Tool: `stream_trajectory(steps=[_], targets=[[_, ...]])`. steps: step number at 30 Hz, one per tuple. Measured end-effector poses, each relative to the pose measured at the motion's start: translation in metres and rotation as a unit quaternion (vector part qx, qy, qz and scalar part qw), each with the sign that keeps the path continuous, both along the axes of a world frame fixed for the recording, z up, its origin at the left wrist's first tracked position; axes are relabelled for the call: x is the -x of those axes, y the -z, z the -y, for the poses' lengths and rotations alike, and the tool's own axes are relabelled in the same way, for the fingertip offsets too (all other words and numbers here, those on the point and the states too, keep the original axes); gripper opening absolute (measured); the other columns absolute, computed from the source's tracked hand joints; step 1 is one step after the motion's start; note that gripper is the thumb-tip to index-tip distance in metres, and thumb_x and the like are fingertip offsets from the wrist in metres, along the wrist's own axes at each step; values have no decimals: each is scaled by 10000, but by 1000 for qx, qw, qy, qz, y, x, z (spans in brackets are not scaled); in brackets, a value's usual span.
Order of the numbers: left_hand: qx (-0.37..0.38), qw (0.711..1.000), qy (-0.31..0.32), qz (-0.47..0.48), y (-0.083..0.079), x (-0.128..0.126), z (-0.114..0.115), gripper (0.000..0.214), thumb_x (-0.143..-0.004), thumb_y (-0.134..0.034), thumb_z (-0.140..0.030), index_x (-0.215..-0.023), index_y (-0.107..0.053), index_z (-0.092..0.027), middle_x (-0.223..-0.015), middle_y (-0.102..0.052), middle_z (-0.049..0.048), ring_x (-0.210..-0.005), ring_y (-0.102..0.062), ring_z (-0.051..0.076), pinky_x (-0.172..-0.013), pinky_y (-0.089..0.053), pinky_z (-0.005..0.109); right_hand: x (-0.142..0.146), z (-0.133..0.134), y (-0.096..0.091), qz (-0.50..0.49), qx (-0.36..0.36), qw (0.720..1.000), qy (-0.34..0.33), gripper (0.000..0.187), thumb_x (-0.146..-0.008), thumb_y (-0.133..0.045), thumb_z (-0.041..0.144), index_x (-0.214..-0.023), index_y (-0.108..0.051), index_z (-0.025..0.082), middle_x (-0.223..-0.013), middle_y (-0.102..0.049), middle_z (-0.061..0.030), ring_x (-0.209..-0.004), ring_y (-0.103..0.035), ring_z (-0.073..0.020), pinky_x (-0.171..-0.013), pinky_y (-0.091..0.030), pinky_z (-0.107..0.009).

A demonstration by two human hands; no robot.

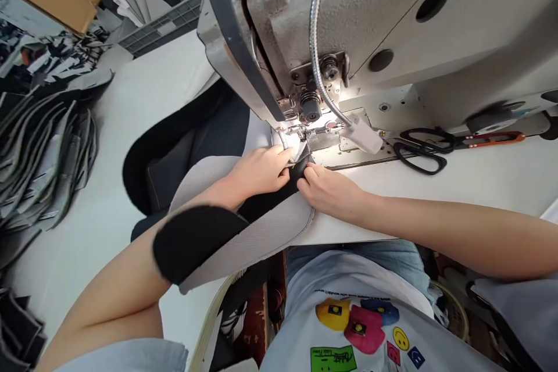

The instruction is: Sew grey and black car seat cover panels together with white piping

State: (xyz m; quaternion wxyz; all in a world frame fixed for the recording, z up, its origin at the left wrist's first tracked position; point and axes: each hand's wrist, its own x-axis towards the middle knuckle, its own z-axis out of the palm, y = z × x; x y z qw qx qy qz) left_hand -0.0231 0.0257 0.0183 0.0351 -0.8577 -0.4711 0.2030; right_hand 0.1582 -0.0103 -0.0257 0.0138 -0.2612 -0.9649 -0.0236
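Fingers (279, 157) of the left hand (257, 173) lie together, slightly curved, pressing the grey mesh panel (244, 232) just beside the presser foot (291, 136). Fingertips of the right hand (329, 190) bear on the black strip (272, 200) along the panel's edge. Both hands look spread rather than closed; whether either pinches, cannot tell. Even, flat pressure close to the foot seems best, keeping strip and edge aligned. Panel lies on the white table (152, 87), one end under the foot. Long axis runs from there down-left, toward the left forearm (117, 279).
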Motion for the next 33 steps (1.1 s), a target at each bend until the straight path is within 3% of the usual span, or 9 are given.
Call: stream_trajectory(steps=[3, 6, 8, 12, 16, 23, 27, 31, 33], targets=[[2, 1000, 1, -8, -3, 0, 2, 389, -917, -391, -270, -1269, -549, -220, -989, -656, 82, -807, -670, 240, -656, -473, 320, 11, -1, 20, -52, -42, 997, 31, 332, -911, -297, 1, -912, -625, 54, -880, -666, -195, -925, -657, -267, -940, -469, -439], [21, 1000, -9, -12, -2, -8, 6, 385, -923, -366, -231, -1256, -557, -201, -956, -676, 84, -799, -674, 251, -647, -475, 326, 13, 2, 32, -116, -68, 988, 71, 258, -934, -365, 59, -922, -621, 35, -1129, -631, -305, -1122, -617, -324, -940, -482, -460], [45, 999, -27, -3, -1, -13, 5, 379, -918, -360, -215, -1224, -580, -182, -949, -691, 89, -810, -677, 262, -646, -479, 335, 12, 4, 32, -117, -72, 988, 74, 245, -939, -384, 88, -915, -621, 29, -1243, -567, -349, -1164, -595, -371, -865, -509, -460], [116, 986, -83, 82, -3, -19, -8, 356, -909, -365, -204, -1126, -647, -204, -994, -720, 57, -887, -670, 225, -731, -495, 304, 11, 0, 21, -47, -49, 997, 30, 256, -920, -377, 65, -890, -628, 24, -1183, -591, -364, -1044, -655, -399, -688, -515, -427], [176, 970, -87, 144, -4, -23, -21, 347, -903, -360, -178, -1025, -686, -185, -1007, -726, 45, -868, -655, 186, -768, -501, 270, 10, -7, 15, -22, -35, 999, 9, 231, -904, -412, 68, -897, -638, 25, -1194, -585, -358, -1038, -660, -395, -690, -505, -420], [77, 993, -19, 89, 19, -29, -21, 365, -913, -375, -103, -1143, -659, -107, -1174, -679, 124, -1051, -645, 220, -916, -502, 318, 8, -19, 26, -43, -49, 997, 38, 347, -925, -387, 104, -1145, -618, -34, -1257, -540, -370, -1136, -614, -393, -823, -491, -467], [49, 996, 0, 75, 29, -26, -23, 377, -929, -371, -109, -1176, -654, -82, -1226, -657, 160, -1051, -656, 254, -903, -515, 355, 20, -19, 24, -34, -45, 997, 55, 399, -908, -383, 93, -1200, -589, -85, -1232, -538, -396, -1148, -597, -424, -805, -494, -485], [70, 987, -19, 141, 21, -11, -34, 386, -970, -366, -266, -1212, -654, -185, -1204, -686, 76, -1052, -658, 210, -917, -508, 312, 44, -15, 16, 23, -39, 994, 99, 419, -899, -296, 37, -1157, -586, -120, -1192, -545, -415, -1103, -614, -450, -688, -503, -460], [73, 991, -5, 108, 10, -2, -36, 381, -952, -405, -329, -1251, -631, -255, -1210, -684, 43, -1061, -652, 212, -905, -508, 313, 50, -15, 14, 47, -44, 993, 97, 411, -899, -274, 26, -1116, -596, -111, -1195, -543, -412, -1089, -621, -453, -673, -501, -454]])
